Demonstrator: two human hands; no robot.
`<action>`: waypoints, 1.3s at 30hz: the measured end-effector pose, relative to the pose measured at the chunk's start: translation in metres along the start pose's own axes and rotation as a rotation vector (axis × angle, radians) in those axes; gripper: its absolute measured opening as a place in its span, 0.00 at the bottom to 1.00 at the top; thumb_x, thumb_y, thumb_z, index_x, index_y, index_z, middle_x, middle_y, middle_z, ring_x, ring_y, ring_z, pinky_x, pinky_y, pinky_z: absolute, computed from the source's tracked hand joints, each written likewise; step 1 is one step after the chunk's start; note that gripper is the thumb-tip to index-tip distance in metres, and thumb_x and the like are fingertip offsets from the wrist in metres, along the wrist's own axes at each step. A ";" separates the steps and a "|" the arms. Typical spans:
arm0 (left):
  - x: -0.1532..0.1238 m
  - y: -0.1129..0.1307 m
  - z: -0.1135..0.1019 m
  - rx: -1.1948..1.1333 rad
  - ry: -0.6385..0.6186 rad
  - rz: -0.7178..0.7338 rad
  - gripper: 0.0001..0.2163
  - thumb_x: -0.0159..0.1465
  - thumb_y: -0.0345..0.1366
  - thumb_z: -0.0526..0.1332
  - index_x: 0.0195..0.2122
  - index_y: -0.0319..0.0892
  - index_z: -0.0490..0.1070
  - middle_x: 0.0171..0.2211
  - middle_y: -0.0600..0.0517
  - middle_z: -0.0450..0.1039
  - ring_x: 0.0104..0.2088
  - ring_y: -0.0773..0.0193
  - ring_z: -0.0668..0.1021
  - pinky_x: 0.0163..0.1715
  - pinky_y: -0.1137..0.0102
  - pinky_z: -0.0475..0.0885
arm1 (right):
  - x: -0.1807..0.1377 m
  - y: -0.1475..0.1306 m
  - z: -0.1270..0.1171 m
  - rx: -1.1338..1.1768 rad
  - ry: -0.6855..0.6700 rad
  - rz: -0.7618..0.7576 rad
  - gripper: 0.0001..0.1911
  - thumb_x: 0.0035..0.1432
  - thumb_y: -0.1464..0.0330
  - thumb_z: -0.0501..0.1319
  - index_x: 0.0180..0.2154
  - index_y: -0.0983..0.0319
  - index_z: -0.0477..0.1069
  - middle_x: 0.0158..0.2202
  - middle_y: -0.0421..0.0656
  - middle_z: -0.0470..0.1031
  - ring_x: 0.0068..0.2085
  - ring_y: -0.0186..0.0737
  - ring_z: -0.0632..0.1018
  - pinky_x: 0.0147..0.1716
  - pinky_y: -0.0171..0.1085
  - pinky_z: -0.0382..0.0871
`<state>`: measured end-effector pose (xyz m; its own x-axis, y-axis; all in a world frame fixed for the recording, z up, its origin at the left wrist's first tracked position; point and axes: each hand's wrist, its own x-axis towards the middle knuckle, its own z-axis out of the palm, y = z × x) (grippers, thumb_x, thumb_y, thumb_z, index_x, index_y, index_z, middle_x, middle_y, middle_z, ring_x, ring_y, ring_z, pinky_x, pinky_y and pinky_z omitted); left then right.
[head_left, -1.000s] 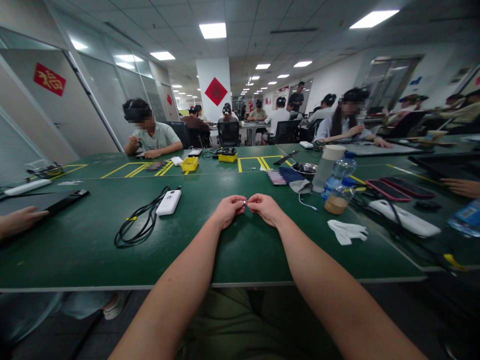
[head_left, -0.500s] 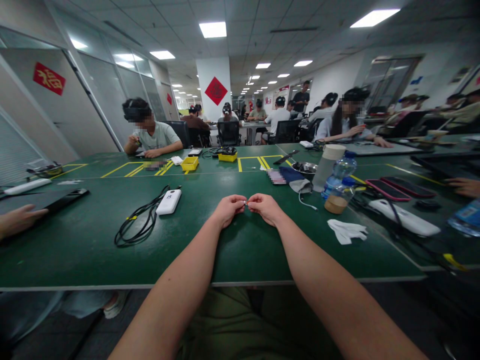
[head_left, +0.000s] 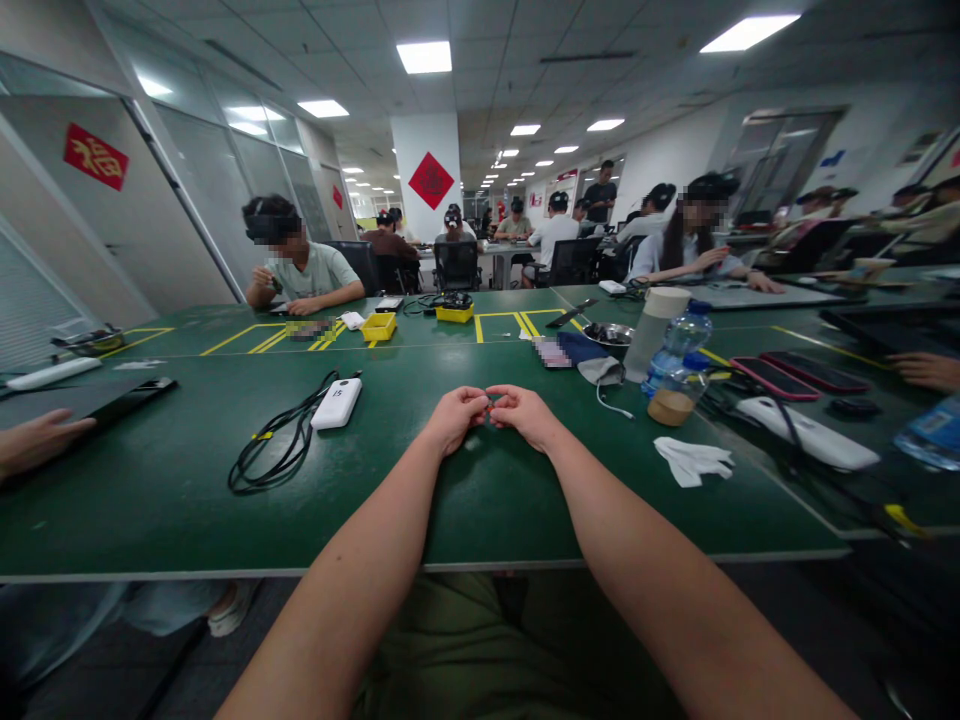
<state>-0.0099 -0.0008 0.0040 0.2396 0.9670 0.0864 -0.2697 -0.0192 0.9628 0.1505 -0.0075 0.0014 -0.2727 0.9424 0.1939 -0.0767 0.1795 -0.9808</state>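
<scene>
Left hand [head_left: 454, 420]: fingers seemingly pinching a tiny item [head_left: 491, 402].
Tiny item: over the desk [head_left: 495, 500], right of these fingertips; long axis too small to read; neither hand clearly nearer.
Right hand [head_left: 523, 412]: fingers curled close; grip unclear.

white power bank [head_left: 337, 406]: "15" | red door sign [head_left: 96, 157]: "福" | red pillar diamond [head_left: 430, 181]: character unclear

Left hand [head_left: 454, 420] over green counter [head_left: 187, 540], fingertips pinching tiny item [head_left: 490, 404], too small to identify. Right hand [head_left: 523, 415] opposite, fingertips at item, grip unclear. White device [head_left: 337, 404] marked 15 to left, beside looped black cable [head_left: 294, 408]. Crumpled white cloth [head_left: 691, 461] to right, near bottle [head_left: 677, 400] holding brown liquid.
</scene>
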 end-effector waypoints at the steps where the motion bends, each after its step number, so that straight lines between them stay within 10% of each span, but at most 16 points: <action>1: 0.001 -0.001 0.000 0.011 0.002 0.005 0.09 0.53 0.31 0.66 0.35 0.36 0.69 0.25 0.52 0.70 0.23 0.73 0.73 0.24 0.76 0.68 | 0.000 0.001 0.001 -0.023 -0.006 -0.015 0.25 0.43 0.73 0.64 0.46 0.63 0.69 0.24 0.37 0.72 0.25 0.33 0.74 0.27 0.34 0.69; 39: 0.000 -0.001 0.001 0.068 -0.082 -0.071 0.11 0.55 0.38 0.65 0.32 0.34 0.74 0.26 0.50 0.70 0.24 0.73 0.71 0.24 0.79 0.67 | 0.004 -0.001 0.000 -0.488 0.044 -0.202 0.19 0.46 0.66 0.63 0.43 0.62 0.71 0.20 0.33 0.62 0.23 0.31 0.64 0.25 0.32 0.58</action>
<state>-0.0083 -0.0011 0.0034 0.3324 0.9425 0.0356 -0.1861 0.0285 0.9821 0.1491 -0.0037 0.0029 -0.2578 0.8844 0.3890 0.3347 0.4594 -0.8227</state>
